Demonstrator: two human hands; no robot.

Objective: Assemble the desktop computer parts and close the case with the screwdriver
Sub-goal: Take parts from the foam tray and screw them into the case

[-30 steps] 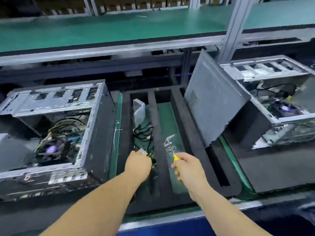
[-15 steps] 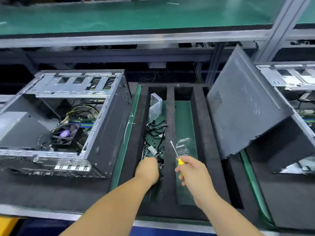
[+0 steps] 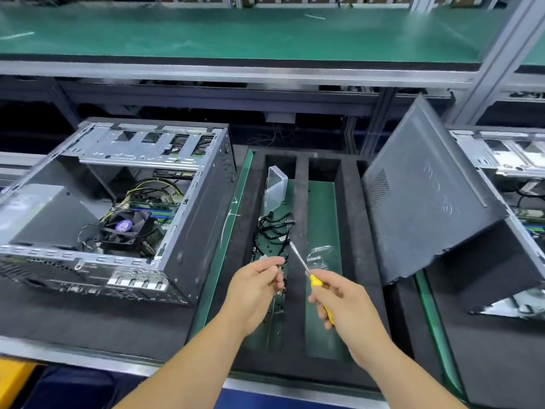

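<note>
An open grey computer case [image 3: 188, 231] lies on its side at the left, with its fan and cables showing inside. A grey side panel [image 3: 427, 208] leans tilted at the right. Between them is a black foam tray [image 3: 296, 308] with green-floored slots. My left hand [image 3: 253, 290] hovers over the tray's left slot, fingertips pinched on a small dark piece that is too blurred to name. My right hand [image 3: 345, 305] grips a yellow-handled screwdriver [image 3: 315, 281], whose shaft points up and left towards my left fingertips.
The left slot holds a clear plastic box [image 3: 275, 184] and black cables [image 3: 274, 228]. A clear bag [image 3: 320, 255] lies in the middle slot. A second open case [image 3: 501, 154] stands behind the panel. A green shelf [image 3: 236, 33] runs overhead.
My left hand has lifted out of the tray slot with its fingertips pinched together. The right hand has raised the screwdriver towards it. The view has shifted left.
</note>
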